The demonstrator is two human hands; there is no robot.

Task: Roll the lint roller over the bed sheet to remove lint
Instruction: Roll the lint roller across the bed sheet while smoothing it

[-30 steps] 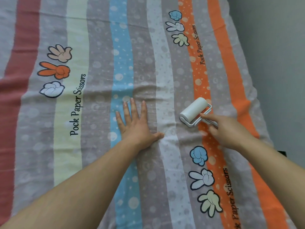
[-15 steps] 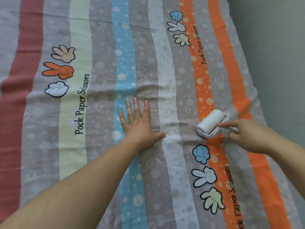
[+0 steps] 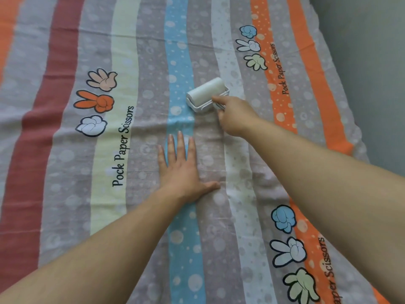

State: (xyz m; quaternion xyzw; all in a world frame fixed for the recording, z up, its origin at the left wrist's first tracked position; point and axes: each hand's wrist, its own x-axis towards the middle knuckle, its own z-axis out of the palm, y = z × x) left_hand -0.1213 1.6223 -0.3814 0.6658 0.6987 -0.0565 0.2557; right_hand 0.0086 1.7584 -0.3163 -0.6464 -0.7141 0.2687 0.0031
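A striped bed sheet (image 3: 65,194) with cartoon hand prints and "Pock Paper Scissors" lettering fills the view. The white lint roller (image 3: 206,92) lies on the sheet at the edge of the blue stripe, beyond my left hand. My right hand (image 3: 235,116) grips its handle from behind, with the index finger stretched along the frame; the handle is mostly hidden under the hand. My left hand (image 3: 183,170) rests flat on the sheet with fingers straight and spread, palm down, just nearer to me than the roller.
The sheet's right edge (image 3: 350,119) drops off to a grey floor (image 3: 372,62) along the right side. Small wrinkles run across the cloth between my two hands.
My right hand has rolled the lint roller from the orange stripe at the right leftward and away, to the blue stripe beyond my left hand. My left hand stays flat on the sheet.
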